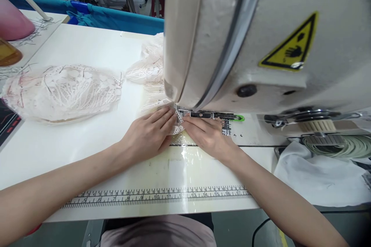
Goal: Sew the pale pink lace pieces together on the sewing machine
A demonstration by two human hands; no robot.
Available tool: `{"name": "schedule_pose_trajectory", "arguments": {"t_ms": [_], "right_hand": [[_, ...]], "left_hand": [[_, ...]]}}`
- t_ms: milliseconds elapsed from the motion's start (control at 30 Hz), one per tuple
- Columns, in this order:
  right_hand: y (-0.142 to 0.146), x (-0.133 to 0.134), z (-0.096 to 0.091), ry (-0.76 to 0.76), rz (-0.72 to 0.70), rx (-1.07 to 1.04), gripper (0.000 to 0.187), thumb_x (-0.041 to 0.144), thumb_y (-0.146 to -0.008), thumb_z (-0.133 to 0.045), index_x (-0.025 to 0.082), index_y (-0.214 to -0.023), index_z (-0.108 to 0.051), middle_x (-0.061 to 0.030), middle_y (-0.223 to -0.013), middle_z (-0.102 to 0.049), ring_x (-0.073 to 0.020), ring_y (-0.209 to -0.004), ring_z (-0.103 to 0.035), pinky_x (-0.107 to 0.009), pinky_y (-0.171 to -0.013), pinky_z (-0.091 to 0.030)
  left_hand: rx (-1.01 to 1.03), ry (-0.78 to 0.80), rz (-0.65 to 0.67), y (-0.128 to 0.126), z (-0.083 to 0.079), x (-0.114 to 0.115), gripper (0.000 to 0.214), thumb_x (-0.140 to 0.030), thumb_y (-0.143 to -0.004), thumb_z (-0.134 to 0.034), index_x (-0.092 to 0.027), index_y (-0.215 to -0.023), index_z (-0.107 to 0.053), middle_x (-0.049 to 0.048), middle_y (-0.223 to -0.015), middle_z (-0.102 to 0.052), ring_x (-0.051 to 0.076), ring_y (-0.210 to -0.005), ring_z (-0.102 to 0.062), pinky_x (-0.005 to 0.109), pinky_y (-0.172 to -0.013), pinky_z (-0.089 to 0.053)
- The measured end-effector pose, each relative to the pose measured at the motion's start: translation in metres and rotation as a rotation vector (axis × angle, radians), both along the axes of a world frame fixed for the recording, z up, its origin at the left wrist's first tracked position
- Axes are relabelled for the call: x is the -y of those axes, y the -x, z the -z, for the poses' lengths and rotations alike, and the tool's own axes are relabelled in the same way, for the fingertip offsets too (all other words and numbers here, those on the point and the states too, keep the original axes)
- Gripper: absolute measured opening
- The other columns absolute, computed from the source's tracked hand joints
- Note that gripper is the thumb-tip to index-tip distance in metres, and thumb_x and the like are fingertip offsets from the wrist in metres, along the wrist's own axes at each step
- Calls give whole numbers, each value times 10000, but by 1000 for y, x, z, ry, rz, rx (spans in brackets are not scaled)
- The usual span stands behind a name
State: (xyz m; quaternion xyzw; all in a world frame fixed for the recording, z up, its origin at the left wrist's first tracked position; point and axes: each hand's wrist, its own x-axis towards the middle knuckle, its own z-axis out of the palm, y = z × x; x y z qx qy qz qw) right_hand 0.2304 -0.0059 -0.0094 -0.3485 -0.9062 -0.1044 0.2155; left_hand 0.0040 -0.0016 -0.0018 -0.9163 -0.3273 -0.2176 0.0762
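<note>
Left hand [152, 127] is lying flat, pressing lace fabric [155, 88] down beneath the head of the sewing machine [220, 46], while the right hand [207, 135] is resting its fingertips by the lace's edge; whether they are pinching it, I cannot tell. Lace is bunching beyond the left hand, so uneven drag could be skewing the edge, I judge. Fingertips are lying near the metal attachment [203, 115], so a slip could be risking a nip.

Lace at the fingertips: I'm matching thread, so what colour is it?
The lace is creamy off-white, clearest in the head view.
</note>
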Motion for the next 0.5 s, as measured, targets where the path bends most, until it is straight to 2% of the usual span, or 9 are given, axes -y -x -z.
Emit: {"name": "schedule_pose_trajectory", "arguments": {"t_ms": [100,267,367,433,500], "right_hand": [[-2,-3,2,32,1,-18,282,89,-911,-548,228,-1133,-655,-23,-1153,-711,-152,-951,-675,-310,-803,-560],[-5,-5,-1,89,12,-41,327,128,-923,-551,256,-1214,-623,-40,-1149,-706,-171,-944,-671,-335,-812,-562],[-5,-6,-6,109,32,-33,278,151,-928,-560,234,-1182,-638,-36,-1042,-725,-148,-831,-672,-306,-755,-547],[-5,-7,-8,72,48,2,224,165,-935,-554,213,-1131,-652,-23,-967,-731,-124,-724,-653,-287,-685,-529],[-4,-7,-9,-7,56,26,195,167,-937,-554,204,-1098,-657,-13,-970,-733,-117,-704,-644,-283,-669,-522]], "left_hand": [[-25,-34,-5,-1,0,0,362,-234,-934,-484,-45,-1189,-658,152,-1221,-680,289,-1176,-630,403,-1019,-535],[-40,4,-27,-2,-1,0,366,-261,-958,-458,-81,-1211,-651,135,-1236,-677,276,-1189,-623,401,-1022,-529],[-27,40,-23,-3,-2,0,366,-252,-958,-464,-76,-1222,-646,157,-1259,-659,289,-1205,-612,409,-1014,-532],[-14,54,-23,-3,-2,0,363,-248,-955,-474,-82,-1229,-645,163,-1266,-653,299,-1216,-603,420,-1010,-535],[-16,40,-11,-2,-2,0,348,-231,-953,-482,-95,-1226,-650,151,-1263,-657,294,-1229,-594,424,-1025,-526]]}}
